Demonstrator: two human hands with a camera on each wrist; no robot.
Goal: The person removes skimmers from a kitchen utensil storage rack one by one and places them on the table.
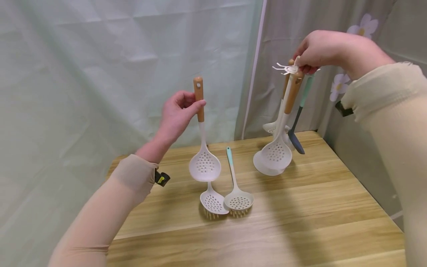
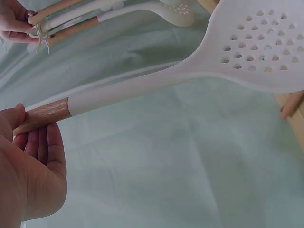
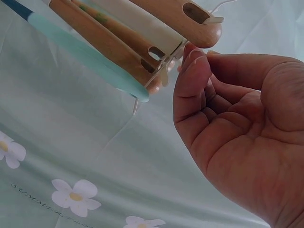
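My left hand [image 1: 180, 111] pinches the wooden handle of a white slotted ladle [image 1: 204, 165] and holds it upright above the wooden table [image 1: 300, 222]; its perforated bowl [image 2: 259, 45] fills the left wrist view. My right hand [image 1: 317, 50] holds the white hook top [image 1: 288, 68] of a utensil stand at the back right. From the stand hang a white skimmer [image 1: 276, 154], other wood-handled tools [image 3: 109, 47] and a dark spatula [image 1: 296, 141] with a teal handle. Two more slotted spoons [image 1: 213, 202] [image 1: 238, 200] lie flat on the table below the held ladle.
A pale green cloth [image 1: 100, 74] hangs behind the table, and a flowered curtain [image 1: 363, 26] covers the right side. The stand's round white base [image 1: 263, 165] sits near the table's back right. The table's right edge runs close to the stand.
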